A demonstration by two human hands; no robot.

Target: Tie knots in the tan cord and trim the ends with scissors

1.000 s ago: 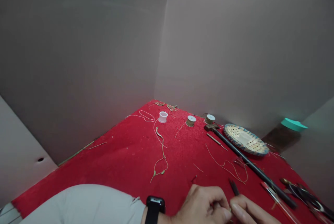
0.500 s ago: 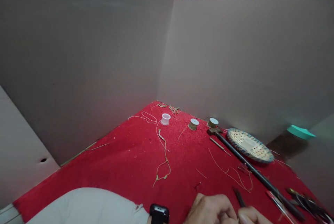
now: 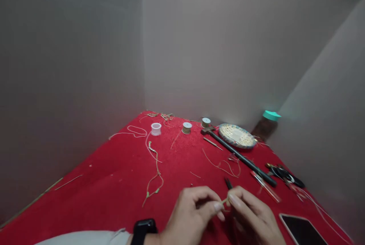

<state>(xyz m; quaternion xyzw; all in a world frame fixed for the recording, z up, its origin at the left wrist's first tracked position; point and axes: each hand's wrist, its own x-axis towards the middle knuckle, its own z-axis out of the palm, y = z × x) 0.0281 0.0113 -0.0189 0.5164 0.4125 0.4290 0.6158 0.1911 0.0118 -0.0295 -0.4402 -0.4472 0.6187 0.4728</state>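
Note:
Near the bottom edge, my left hand [image 3: 194, 212], with a black watch [image 3: 145, 228] at its wrist, pinches a thin greenish cord [image 3: 224, 201] between thumb and finger. Close beside it, my right hand [image 3: 253, 212] is closed on the same cord, fingertips pressed together. A dark, slim object [image 3: 228, 183] shows just behind the right fingertips; whether that hand touches it cannot be made out. To the left, a knotted cord with pale beads [image 3: 157, 165] lies on the red cloth [image 3: 119, 188].
Behind stand a white spool [image 3: 156, 129] and two cord spools [image 3: 186, 128], [image 3: 205, 122]. A hammer [image 3: 242, 158], an awl [image 3: 212, 143], a woven tray [image 3: 237, 136], a clear tube [image 3: 265, 186], scissors [image 3: 285, 176], a phone [image 3: 303, 229] and a green-lidded jar [image 3: 265, 125] are at right.
The view has swung right, and the phone has come into sight. Both hands show more fully, higher in the picture, and the cord between their fingertips is now visible.

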